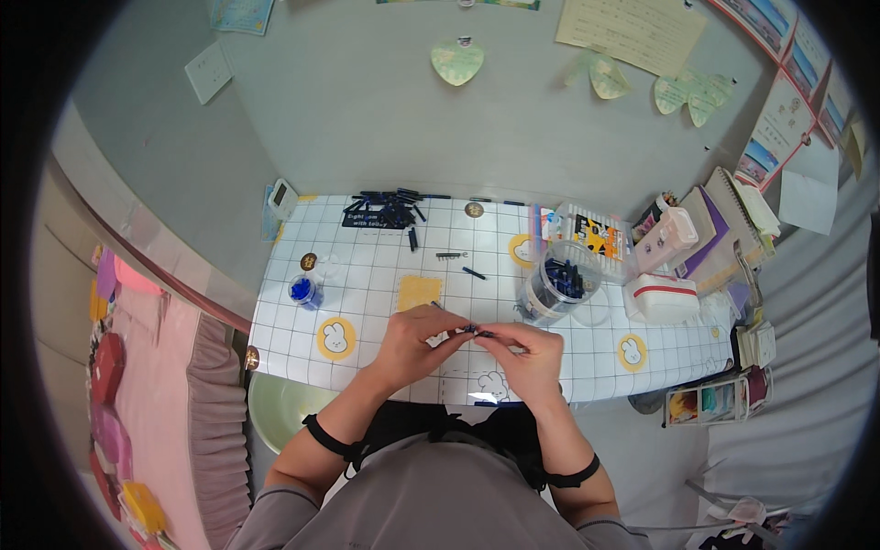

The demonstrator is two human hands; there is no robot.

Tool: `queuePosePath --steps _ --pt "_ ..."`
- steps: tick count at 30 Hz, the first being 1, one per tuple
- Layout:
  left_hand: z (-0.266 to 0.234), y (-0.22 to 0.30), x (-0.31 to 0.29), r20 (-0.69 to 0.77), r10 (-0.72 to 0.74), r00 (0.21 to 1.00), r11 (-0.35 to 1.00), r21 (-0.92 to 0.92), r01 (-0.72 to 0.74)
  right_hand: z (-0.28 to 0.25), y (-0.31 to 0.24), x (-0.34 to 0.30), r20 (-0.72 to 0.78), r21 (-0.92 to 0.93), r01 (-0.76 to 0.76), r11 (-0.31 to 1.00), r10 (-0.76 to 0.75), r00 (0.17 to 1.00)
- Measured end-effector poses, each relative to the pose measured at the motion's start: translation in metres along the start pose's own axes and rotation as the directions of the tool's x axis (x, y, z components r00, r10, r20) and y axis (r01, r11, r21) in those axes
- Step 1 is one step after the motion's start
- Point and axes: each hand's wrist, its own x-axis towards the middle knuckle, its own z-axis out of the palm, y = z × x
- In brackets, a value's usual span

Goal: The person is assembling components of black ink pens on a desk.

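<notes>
Over the near middle of the table, my left hand (414,343) and my right hand (530,354) meet at the fingertips. Both pinch a small dark tube-like piece (472,328), mostly covered by fingers. A thin dark end pokes out above my left hand. Beyond them, a short dark-blue tube (474,273) lies on the patterned tablecloth. Farther back, several similar tubes form a loose pile (390,209), with one tube (412,240) lying just in front. To the right of my hands stands a clear jar (553,295) holding many dark-blue tubes.
A small jar of bright-blue pieces (305,292) stands at left. A white pencil case (662,299), a pink box (666,236) and upright notebooks (724,220) crowd the right side. The grey wall (367,110) rises behind the table; a green basin (284,408) sits below its left front.
</notes>
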Motion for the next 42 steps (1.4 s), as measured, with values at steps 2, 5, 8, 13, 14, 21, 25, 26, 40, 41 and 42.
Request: queuePosePath --steps 2,5,8,13,14,21,25,26,40,41,42 --pt "0.003 0.021 0.021 -0.046 0.123 0.991 0.992 -0.006 -0.124 -0.017 -0.012 0.001 -0.116 -0.025 0.080 0.996 -0.082 0.990" --pt "0.010 0.041 0.048 -0.044 0.173 0.984 0.984 0.043 -0.171 -0.047 -0.032 0.006 -0.216 -0.096 0.107 0.990 -0.126 0.968" --pt "0.025 0.046 0.074 -0.101 0.227 0.969 0.973 0.072 -0.220 -0.076 -0.030 0.015 -0.321 -0.127 0.130 0.983 -0.165 0.933" --pt "0.049 0.051 0.102 -0.110 0.311 0.944 0.943 0.159 -0.292 -0.106 -0.031 0.032 -0.377 -0.183 0.102 0.978 -0.166 0.911" --pt "0.055 0.051 0.105 -0.107 0.316 0.943 0.942 0.154 -0.298 -0.107 -0.032 0.035 -0.390 -0.210 0.078 0.975 -0.157 0.908" --pt "0.086 0.045 0.120 -0.060 0.314 0.948 0.921 0.260 -0.289 -0.115 -0.016 0.046 -0.312 -0.411 0.176 0.895 -0.320 0.895" --pt "0.090 0.045 0.123 -0.056 0.263 0.963 0.936 0.255 -0.241 -0.114 -0.012 0.049 -0.252 -0.467 0.150 0.871 -0.294 0.922" --pt "0.090 0.046 0.123 -0.056 0.264 0.963 0.936 0.256 -0.241 -0.114 -0.011 0.049 -0.248 -0.508 0.158 0.847 -0.319 0.915" --pt "0.017 0.028 0.095 -0.227 0.201 0.953 0.950 0.284 -0.133 -0.052 -0.047 0.045 -0.222 -0.403 0.362 0.840 -0.474 0.852" --pt "0.009 0.024 0.091 -0.246 0.196 0.949 0.948 0.294 -0.120 -0.044 -0.049 0.044 -0.197 -0.390 0.382 0.838 -0.481 0.854" --pt "0.001 0.021 0.086 -0.253 0.175 0.952 0.948 0.303 -0.094 -0.036 -0.049 0.044 -0.168 -0.397 0.397 0.828 -0.490 0.855"
